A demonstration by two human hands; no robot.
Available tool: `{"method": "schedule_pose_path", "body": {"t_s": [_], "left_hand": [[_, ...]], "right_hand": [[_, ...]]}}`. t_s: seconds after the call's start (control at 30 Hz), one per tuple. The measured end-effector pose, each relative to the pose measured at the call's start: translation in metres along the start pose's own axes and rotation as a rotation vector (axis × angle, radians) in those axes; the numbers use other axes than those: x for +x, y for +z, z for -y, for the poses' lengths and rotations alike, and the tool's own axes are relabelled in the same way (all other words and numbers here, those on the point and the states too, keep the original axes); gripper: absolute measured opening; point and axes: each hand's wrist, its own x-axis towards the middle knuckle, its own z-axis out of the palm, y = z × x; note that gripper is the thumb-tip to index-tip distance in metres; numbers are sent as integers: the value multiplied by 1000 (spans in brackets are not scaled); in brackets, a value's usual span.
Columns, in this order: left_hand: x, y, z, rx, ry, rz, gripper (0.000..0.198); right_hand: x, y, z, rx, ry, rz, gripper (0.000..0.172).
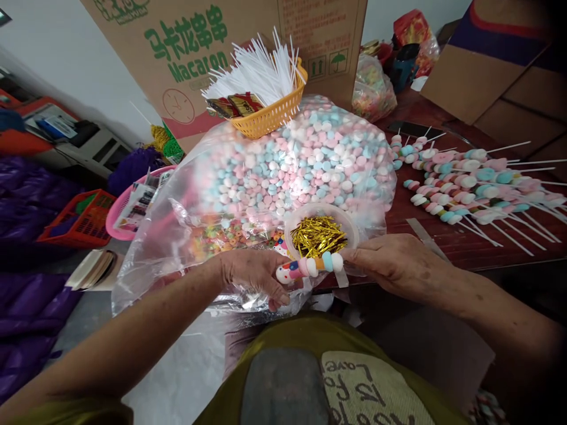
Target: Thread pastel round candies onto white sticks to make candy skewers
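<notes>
A marshmallow skewer (312,267) in pink, white, blue and orange lies level between my two hands. My right hand (385,260) pinches it at its right end, beside a white marshmallow; the stick there is hidden by the fingers. Dotted, printed film covers the skewer's left end, apparently a small plastic bag (287,272). Around that end my left hand (259,274) is closed, thumb below, with its grip partly hidden. Just behind the skewer stands a round tub (290,227) of gold twist ties (319,236).
A large clear bag of marshmallows (301,159) fills the table's middle, a yellow basket (266,121) of white sticks on top. Finished skewers (482,183) are piled at right. Behind stands a cardboard box (190,35); a pink basin (117,215) is at left.
</notes>
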Motion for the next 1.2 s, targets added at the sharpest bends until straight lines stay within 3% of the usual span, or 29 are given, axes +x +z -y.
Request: {"method": "schedule_pose_path", "body": {"t_s": [0.1, 0.23, 0.37, 0.53, 0.67, 0.83, 0.9, 1.0, 1.1, 1.2], "left_hand": [[12, 11, 3, -66, -41, -79, 33], [20, 23, -11, 326, -139, -261, 26], [22, 24, -18, 741, -175, -430, 35], [20, 18, -9, 811, -94, -447, 45], [25, 24, -6, 1205, -171, -651, 36], [28, 29, 3, 1458, 16, -978, 28], [28, 30, 7, 1514, 84, -1048, 26], [32, 32, 7, 1522, 54, -1025, 22], [35, 34, 0, 1358, -75, -985, 29], [32, 33, -12, 1010, -167, -858, 44]], "right_hand": [[1, 0, 2, -134, -64, 13, 21], [5, 2, 6, -121, -76, 119, 19], [14, 0, 1, 34, 33, 279, 13], [18, -6, -11, 368, 115, 448, 29], [18, -5, -11, 487, 127, 501, 28], [12, 0, -14, 773, 213, 499, 39], [9, 1, -13, 826, 227, 490, 41], [8, 4, -5, 604, 205, 419, 33], [9, 7, 5, 127, 152, 227, 16], [10, 11, 10, -267, -12, -25, 27]]}}
